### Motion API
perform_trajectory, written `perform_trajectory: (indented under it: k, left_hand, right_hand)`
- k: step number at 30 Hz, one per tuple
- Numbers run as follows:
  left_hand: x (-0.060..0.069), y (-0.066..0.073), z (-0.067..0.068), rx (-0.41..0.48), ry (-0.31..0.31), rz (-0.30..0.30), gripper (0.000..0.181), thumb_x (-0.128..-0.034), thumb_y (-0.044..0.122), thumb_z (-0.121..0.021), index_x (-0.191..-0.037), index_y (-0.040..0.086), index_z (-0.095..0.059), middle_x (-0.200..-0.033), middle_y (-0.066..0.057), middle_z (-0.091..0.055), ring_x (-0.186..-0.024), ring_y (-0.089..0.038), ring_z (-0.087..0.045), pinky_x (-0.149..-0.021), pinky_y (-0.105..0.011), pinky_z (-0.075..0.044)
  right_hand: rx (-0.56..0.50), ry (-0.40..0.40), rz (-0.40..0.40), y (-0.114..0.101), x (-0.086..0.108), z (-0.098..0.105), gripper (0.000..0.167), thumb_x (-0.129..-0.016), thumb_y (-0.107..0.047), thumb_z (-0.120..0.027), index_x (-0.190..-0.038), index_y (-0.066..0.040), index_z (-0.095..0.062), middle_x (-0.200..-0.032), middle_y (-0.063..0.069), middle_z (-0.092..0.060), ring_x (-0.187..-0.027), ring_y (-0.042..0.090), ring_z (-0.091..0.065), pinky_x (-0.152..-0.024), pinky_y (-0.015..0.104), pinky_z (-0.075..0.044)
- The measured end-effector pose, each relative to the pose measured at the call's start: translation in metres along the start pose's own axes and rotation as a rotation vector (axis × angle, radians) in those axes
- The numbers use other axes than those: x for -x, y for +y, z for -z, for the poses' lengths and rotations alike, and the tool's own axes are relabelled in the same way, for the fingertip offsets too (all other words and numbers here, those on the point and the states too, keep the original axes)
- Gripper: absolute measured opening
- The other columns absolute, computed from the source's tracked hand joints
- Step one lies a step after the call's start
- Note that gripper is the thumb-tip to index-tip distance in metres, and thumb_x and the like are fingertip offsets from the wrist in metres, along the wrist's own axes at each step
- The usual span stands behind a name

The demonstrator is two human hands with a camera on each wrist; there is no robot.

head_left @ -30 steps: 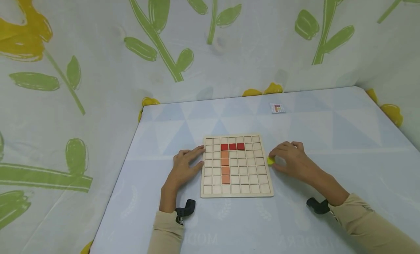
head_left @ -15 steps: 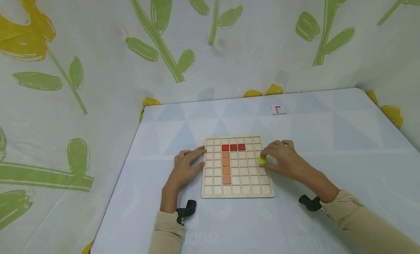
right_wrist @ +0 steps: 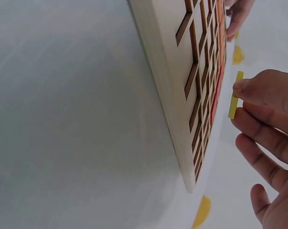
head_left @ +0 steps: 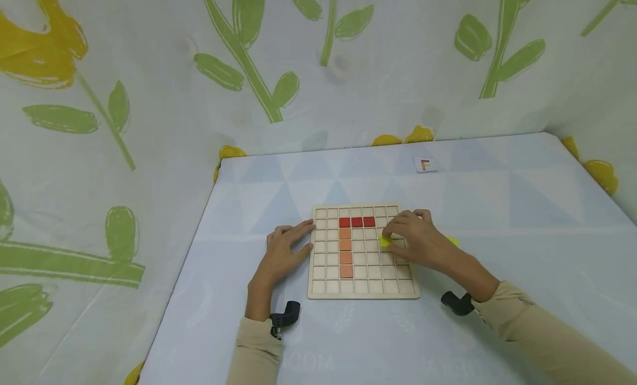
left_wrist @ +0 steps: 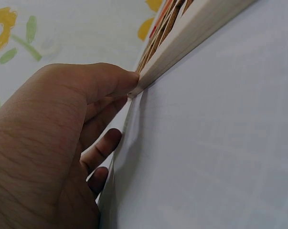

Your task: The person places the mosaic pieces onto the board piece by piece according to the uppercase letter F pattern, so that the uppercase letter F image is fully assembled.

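A square wooden grid board (head_left: 324, 273) lies on the table. Several orange tiles (head_left: 345, 258) form a column in it, and a row of 3 red tiles (head_left: 356, 222) runs right from the column's top. Against the board's left edge rests my left hand (head_left: 282, 258), fingers fairly straight; the left wrist view has its thumb (left_wrist: 112, 82) touching the wooden side. My right hand (head_left: 418, 244) pinches a thin yellow tile (right_wrist: 233, 107) between thumb and fingers. It holds the tile above the board's right part, clear of the grid in the right wrist view.
A small patterned card (head_left: 425, 164) lies near the table's back edge. Something yellow (head_left: 453, 240) sits on the table beyond my right forearm, mostly hidden. A floral fabric wall (head_left: 164, 69) stands behind and left of the table.
My right hand has moved left with the yellow tile, from beside the board's right edge to over its cells. A yellow object now shows beyond the forearm. The left hand stays put.
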State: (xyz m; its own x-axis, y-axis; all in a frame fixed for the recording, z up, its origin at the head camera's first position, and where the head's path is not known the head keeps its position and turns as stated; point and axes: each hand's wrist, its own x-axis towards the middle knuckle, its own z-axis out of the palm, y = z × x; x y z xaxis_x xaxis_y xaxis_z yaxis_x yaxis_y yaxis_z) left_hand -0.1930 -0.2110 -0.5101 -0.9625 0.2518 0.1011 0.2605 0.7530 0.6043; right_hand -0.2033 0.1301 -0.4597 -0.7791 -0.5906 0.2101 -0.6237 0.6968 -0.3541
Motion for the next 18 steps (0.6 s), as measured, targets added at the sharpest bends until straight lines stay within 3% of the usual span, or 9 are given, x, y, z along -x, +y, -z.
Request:
perform_trajectory:
  k: [18]
  left_hand:
    - [-0.001,-0.007,-0.004,-0.002,0.016,-0.022,0.047,-0.0969,0.032,-0.063,-0.144,0.029,-0.057,-0.15,0.019,-0.046,-0.125,-0.024,-0.042,-0.104,-0.048,-0.023]
  right_hand:
    - [-0.015,-0.019,0.017,-0.017,-0.022,-0.013,0.016,-0.081,-0.015,-0.083,-0.095,-0.016,-0.075,-0.105,-0.001,-0.071,-0.109,0.024,-0.057,-0.099,0.057,-0.03]
